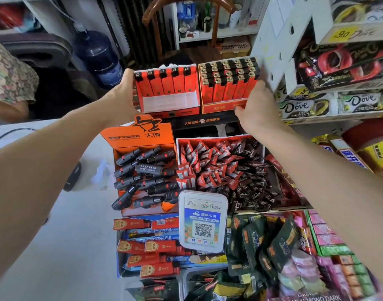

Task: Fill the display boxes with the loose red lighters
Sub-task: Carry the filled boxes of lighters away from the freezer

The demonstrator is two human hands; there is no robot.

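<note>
A: Where are the loose lighters (pixel 152 249)?

B: Lower centre of frame, lying crosswise, nearer your left hand (pixel 121 94). It grips the left box (pixel 167 105); your right hand (pixel 254 105) grips the full box (pixel 221 105).

Two bare forearms, sleeveless to the frame edge; dark polish on one right-hand fingernail.
</note>
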